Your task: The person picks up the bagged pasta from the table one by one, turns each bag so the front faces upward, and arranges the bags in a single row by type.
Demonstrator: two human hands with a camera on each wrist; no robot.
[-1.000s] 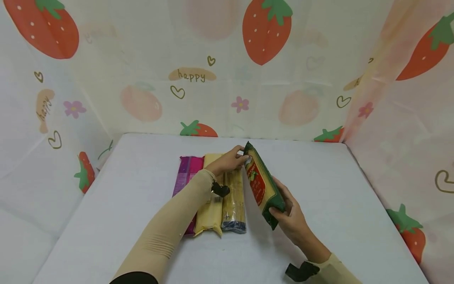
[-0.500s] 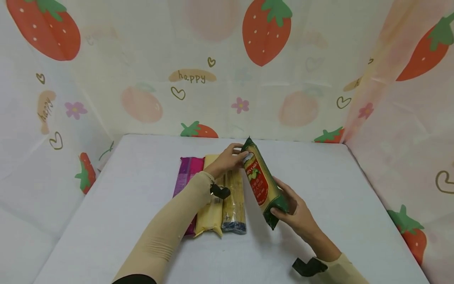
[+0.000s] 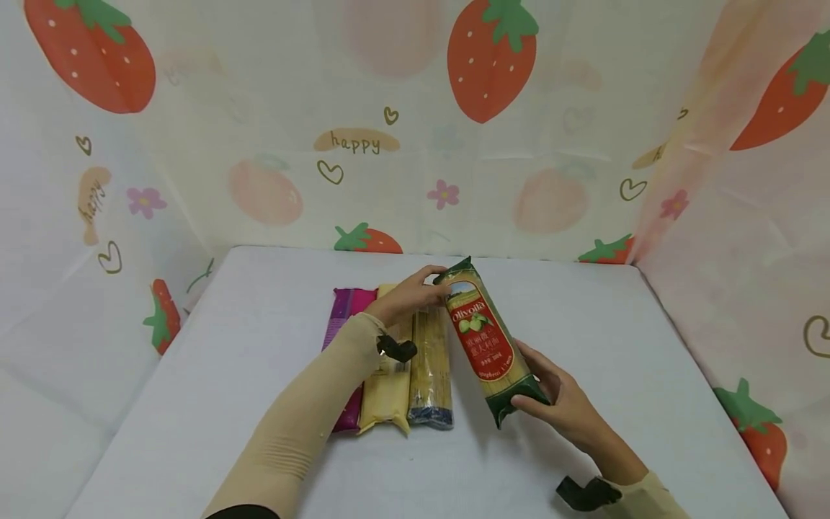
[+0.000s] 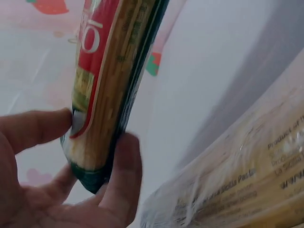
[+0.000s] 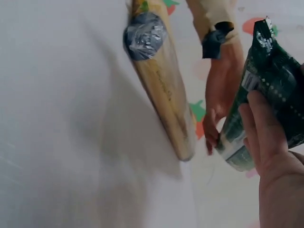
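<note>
A green pack of spaghetti [image 3: 483, 335] with a red label is held tilted above the table, its printed front facing up toward the head camera. My left hand [image 3: 413, 294] pinches its far end; in the left wrist view the thumb and fingers [image 4: 126, 166] lie on either side of the pack. Around the near end, my right hand [image 3: 564, 400] grips with the thumb on the front edge. In the right wrist view its fingers [image 5: 268, 126] lie along the dark green back.
Left of the held pack, three packs lie side by side on the white table [image 3: 214, 404]: a purple one [image 3: 346, 414], a yellow one [image 3: 384, 404] and a clear pack of spaghetti [image 3: 431, 375]. My left forearm crosses over them. A strawberry-print cloth [image 3: 389, 187] stands behind.
The green spaghetti pack has turned so that its front label faces the head camera more fully. My right hand has shifted slightly right and down with its end.
</note>
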